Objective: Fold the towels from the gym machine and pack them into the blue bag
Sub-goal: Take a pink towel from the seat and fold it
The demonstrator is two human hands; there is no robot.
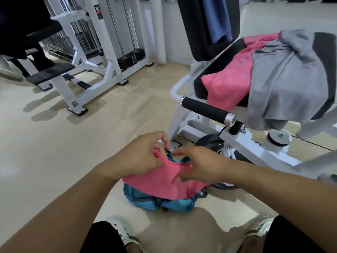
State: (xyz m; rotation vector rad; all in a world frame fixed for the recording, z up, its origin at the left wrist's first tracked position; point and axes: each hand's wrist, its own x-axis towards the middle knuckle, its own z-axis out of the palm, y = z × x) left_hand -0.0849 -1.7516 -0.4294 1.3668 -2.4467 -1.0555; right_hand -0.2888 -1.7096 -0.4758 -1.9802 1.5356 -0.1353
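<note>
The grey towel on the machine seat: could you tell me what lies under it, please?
A pink towel lies under the grey towel, on the black seat. Anything further beneath the grey one is covered.

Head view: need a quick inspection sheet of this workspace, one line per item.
Surface: beige floor, blue bag on it between the person's feet.
Job's things: folded pink towel held over the blue bag; second pink towel and grey towel lie unfolded on the machine seat; blue towel hangs on the backrest.
Clutter: nothing seen.
Hands: left hand grips the folded pink towel's top edge; right hand pinches the same towel's edge.
Cables: thin dark line along the floor at right, under the machine; its nature is unclear.
Surroundings: white weight machine behind left, black handle grip on the near machine.
</note>
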